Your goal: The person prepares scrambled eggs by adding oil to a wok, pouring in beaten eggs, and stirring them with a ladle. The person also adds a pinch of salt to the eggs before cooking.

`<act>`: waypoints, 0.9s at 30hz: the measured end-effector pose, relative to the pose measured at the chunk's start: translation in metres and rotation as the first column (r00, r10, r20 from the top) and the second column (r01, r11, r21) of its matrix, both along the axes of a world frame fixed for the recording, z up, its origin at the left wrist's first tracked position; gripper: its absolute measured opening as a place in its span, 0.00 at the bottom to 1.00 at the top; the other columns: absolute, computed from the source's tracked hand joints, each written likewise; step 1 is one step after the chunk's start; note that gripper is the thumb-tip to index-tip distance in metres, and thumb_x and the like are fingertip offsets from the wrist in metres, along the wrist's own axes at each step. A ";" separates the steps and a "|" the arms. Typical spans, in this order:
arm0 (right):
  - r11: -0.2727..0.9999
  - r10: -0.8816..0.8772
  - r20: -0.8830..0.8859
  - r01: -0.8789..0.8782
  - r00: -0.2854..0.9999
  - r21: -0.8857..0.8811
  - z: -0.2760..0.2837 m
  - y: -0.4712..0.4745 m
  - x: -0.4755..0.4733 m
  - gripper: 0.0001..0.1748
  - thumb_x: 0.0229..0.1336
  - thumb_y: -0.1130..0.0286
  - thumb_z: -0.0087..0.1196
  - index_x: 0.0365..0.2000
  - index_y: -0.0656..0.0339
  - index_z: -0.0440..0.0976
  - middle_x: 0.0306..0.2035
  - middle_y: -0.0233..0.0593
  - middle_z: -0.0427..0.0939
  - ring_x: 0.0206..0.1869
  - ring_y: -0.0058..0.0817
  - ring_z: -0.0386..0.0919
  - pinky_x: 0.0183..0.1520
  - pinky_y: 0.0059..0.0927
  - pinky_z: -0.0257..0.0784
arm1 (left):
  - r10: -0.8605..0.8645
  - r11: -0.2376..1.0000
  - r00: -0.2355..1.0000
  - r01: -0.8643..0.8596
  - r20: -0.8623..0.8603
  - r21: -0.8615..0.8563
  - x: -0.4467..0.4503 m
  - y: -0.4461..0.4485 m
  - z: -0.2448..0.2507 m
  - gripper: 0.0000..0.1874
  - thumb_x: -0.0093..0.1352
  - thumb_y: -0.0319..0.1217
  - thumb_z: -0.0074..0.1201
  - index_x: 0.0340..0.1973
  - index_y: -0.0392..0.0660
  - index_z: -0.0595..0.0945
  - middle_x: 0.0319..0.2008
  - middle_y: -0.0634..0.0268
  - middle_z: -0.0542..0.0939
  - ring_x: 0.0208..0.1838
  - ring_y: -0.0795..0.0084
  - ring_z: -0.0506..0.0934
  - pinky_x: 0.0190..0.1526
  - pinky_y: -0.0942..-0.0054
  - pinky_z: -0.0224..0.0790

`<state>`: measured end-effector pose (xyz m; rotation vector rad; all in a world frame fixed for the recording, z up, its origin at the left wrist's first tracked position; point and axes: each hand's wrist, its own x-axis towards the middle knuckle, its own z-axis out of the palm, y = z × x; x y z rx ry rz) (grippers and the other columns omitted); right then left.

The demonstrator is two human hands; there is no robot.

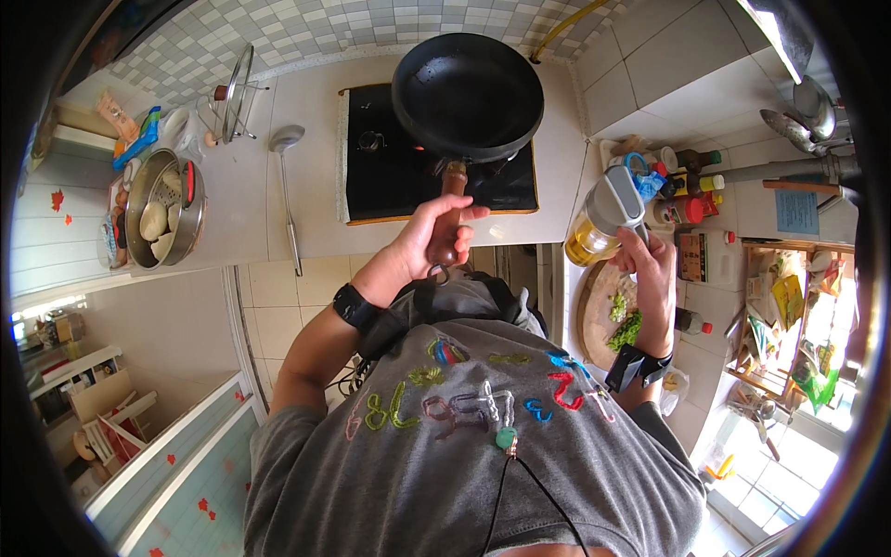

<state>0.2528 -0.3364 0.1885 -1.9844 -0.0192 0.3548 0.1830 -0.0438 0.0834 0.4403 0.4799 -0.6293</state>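
A black wok sits over the black glass hob, its inside dark with a few shiny spots. My left hand is wrapped around the wok's brown handle. To the right, my right hand grips the handle of an oil pot with a grey lid and clear body. Yellow oil shows in the pot, which is tilted beside the seasoning bottles. A reddish glow is visible on the hob under the wok's edge. Below the oil pot, chopped greens lie on a round wooden cutting board.
Left of the hob lies a metal ladle. Farther left are a glass lid on a rack and a steel pot holding pale food pieces. Several seasoning bottles crowd the right corner. A yellow hose runs along the back wall.
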 end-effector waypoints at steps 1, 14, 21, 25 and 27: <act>1.000 0.001 0.001 -0.001 1.000 -0.009 -0.001 0.000 0.000 0.20 0.56 0.59 0.57 0.19 0.65 0.72 0.14 0.31 0.69 0.19 0.17 0.68 0.27 0.22 0.66 | -0.016 0.997 1.000 0.017 -0.011 0.076 -0.003 -0.002 -0.005 0.21 0.65 0.44 0.50 0.45 0.41 0.73 0.15 0.74 0.68 0.16 0.81 0.69 0.21 0.79 0.66; 1.000 -0.027 -0.038 0.027 0.999 0.013 -0.005 0.002 -0.011 0.19 0.56 0.59 0.57 0.18 0.65 0.72 0.14 0.31 0.70 0.19 0.18 0.70 0.25 0.21 0.63 | -0.132 0.908 0.983 0.068 0.128 0.414 -0.012 -0.022 -0.047 0.16 0.65 0.36 0.54 0.45 0.41 0.75 0.16 0.73 0.70 0.16 0.80 0.71 0.21 0.80 0.67; 0.997 -0.065 -0.052 0.063 0.997 -0.042 -0.001 0.001 -0.016 0.20 0.57 0.63 0.54 0.14 0.62 0.67 0.13 0.29 0.64 0.17 0.17 0.65 0.29 0.24 0.70 | -0.171 0.910 0.977 0.106 0.130 0.400 -0.013 -0.029 -0.059 0.19 0.65 0.35 0.55 0.49 0.42 0.72 0.17 0.71 0.73 0.18 0.77 0.74 0.19 0.82 0.65; 0.995 -0.078 -0.053 0.074 0.996 -0.067 0.000 -0.002 -0.017 0.19 0.57 0.63 0.55 0.14 0.62 0.67 0.13 0.29 0.65 0.17 0.17 0.65 0.29 0.24 0.70 | -0.209 0.892 0.964 0.120 0.162 0.435 -0.015 -0.033 -0.073 0.18 0.66 0.33 0.55 0.49 0.43 0.72 0.18 0.69 0.74 0.20 0.76 0.76 0.20 0.80 0.65; 0.995 -0.079 -0.051 0.076 0.996 -0.071 0.000 -0.003 -0.017 0.19 0.57 0.63 0.55 0.15 0.62 0.68 0.13 0.29 0.65 0.17 0.17 0.65 0.29 0.24 0.70 | -0.231 0.888 0.961 0.143 0.154 0.436 -0.017 -0.032 -0.079 0.18 0.66 0.33 0.55 0.50 0.45 0.72 0.19 0.68 0.75 0.22 0.75 0.77 0.21 0.79 0.65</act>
